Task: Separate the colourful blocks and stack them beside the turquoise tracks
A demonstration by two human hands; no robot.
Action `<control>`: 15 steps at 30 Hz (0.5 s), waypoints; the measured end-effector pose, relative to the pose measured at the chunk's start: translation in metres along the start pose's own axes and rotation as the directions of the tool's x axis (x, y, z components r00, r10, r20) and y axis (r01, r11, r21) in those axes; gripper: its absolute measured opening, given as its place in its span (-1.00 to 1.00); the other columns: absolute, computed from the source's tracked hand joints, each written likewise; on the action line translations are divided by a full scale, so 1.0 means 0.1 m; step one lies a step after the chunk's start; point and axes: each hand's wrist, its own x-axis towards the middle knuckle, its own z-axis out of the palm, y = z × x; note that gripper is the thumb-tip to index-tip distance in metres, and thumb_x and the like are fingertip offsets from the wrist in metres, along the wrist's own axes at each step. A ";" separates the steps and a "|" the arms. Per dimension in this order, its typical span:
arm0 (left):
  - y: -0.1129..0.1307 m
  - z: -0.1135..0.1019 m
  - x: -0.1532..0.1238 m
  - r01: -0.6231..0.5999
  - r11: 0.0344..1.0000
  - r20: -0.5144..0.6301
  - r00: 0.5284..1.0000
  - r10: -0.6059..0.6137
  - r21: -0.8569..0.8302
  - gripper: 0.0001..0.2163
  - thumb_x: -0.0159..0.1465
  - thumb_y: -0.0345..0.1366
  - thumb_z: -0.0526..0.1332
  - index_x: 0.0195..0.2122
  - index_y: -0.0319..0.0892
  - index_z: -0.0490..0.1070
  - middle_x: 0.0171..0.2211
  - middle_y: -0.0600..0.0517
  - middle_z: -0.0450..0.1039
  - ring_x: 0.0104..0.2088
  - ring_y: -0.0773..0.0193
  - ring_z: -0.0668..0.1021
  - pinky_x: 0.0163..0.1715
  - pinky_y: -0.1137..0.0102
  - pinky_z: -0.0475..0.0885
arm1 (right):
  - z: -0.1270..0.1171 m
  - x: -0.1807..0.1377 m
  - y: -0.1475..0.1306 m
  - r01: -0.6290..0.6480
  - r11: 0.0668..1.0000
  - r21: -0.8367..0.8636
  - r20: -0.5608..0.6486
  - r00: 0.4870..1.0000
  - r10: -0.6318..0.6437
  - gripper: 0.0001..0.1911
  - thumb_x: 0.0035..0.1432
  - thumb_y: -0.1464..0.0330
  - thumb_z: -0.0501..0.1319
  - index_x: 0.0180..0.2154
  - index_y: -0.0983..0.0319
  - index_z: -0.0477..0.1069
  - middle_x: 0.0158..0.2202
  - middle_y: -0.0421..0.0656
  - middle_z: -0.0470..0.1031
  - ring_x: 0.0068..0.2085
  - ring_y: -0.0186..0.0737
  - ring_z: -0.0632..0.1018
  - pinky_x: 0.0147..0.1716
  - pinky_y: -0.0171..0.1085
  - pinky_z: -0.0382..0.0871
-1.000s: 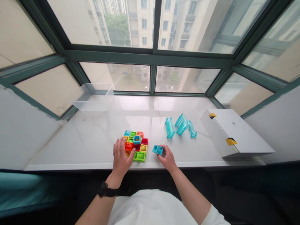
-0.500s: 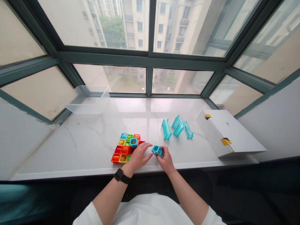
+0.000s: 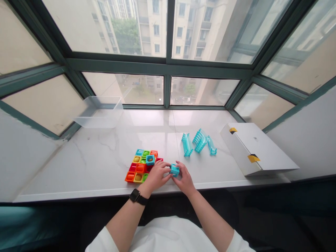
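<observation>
Between both hands a small blue cube block (image 3: pixel 174 170) is held just above the front of the white counter. My right hand (image 3: pixel 185 179) grips it from the right with thumb and fingers. On its left side, the fingertips of my left hand (image 3: pixel 157 175) close on the same block. Left of my hands lies a flat cluster of colourful cube blocks (image 3: pixel 140 168) in red, orange, yellow, green and blue. Another blue cube block (image 3: pixel 150 160) is stacked on that cluster. My left hand and wrist hide part of the cluster's right side.
Several translucent turquoise track pieces (image 3: pixel 200 140) lie beyond my right hand. A white box (image 3: pixel 258 147) with yellow-and-black tabs stands at the right. At the back left is a clear plastic bin (image 3: pixel 98 120) by the window. The counter's front edge (image 3: pixel 78 196) runs close to me.
My left hand has come over to the blue cube block and now touches it. The block has turned in my right hand and shifted slightly left.
</observation>
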 end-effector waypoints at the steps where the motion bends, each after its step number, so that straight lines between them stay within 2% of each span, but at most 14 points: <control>1: -0.02 0.01 -0.01 0.010 1.000 -0.020 1.000 -0.011 -0.017 -0.91 0.36 -0.28 0.31 -0.19 -0.02 0.63 0.05 -0.06 0.57 0.08 0.06 0.56 0.24 0.01 0.41 | 0.01 0.00 0.00 -0.021 1.000 0.023 -0.015 1.000 0.021 -0.37 0.18 0.31 0.40 0.23 0.08 0.28 0.35 0.06 0.34 0.20 0.00 0.56 0.17 -0.02 0.54; 3: -0.07 0.02 -0.03 0.036 0.997 -0.064 0.997 -0.040 -0.063 -0.92 0.35 -0.31 0.31 -0.19 -0.05 0.63 0.10 -0.09 0.54 0.11 0.06 0.56 0.16 0.09 0.49 | 0.01 0.01 -0.01 -0.052 0.997 0.050 -0.037 0.998 0.054 -0.37 0.17 0.29 0.42 0.22 0.10 0.29 0.30 0.04 0.41 0.12 -0.03 0.61 0.13 -0.04 0.57; 7: -0.11 0.04 -0.06 0.050 0.984 -0.085 0.994 -0.065 -0.170 -0.91 0.37 -0.33 0.28 -0.21 -0.09 0.60 0.13 -0.10 0.53 0.10 0.11 0.59 0.10 0.19 0.56 | -0.04 0.07 -0.09 -0.027 1.000 0.013 0.019 0.999 0.027 -0.68 0.28 0.28 0.32 0.07 0.10 0.48 0.08 -0.05 0.59 0.09 -0.02 0.61 0.14 -0.03 0.55; 11: -0.11 0.04 -0.07 0.111 0.963 -0.076 0.988 -0.133 -0.245 -0.96 0.33 -0.30 0.33 -0.27 -0.11 0.56 0.13 -0.09 0.56 0.07 0.11 0.62 0.09 0.17 0.58 | -0.10 0.12 -0.17 -0.009 1.000 0.009 0.064 0.998 0.008 -0.76 0.33 0.28 0.30 0.00 0.06 0.61 0.09 -0.07 0.59 0.12 0.00 0.60 0.19 0.00 0.50; 15: -0.11 0.05 -0.08 0.153 0.953 -0.052 0.984 -0.172 -0.260 -0.89 0.30 -0.29 0.36 -0.36 -0.12 0.49 0.14 -0.07 0.57 0.07 0.10 0.63 0.09 0.16 0.58 | -0.12 0.14 -0.21 -0.006 1.000 0.028 0.127 0.992 0.003 -0.75 0.36 0.28 0.27 0.00 0.05 0.65 0.14 -0.08 0.58 0.17 0.00 0.59 0.23 0.00 0.48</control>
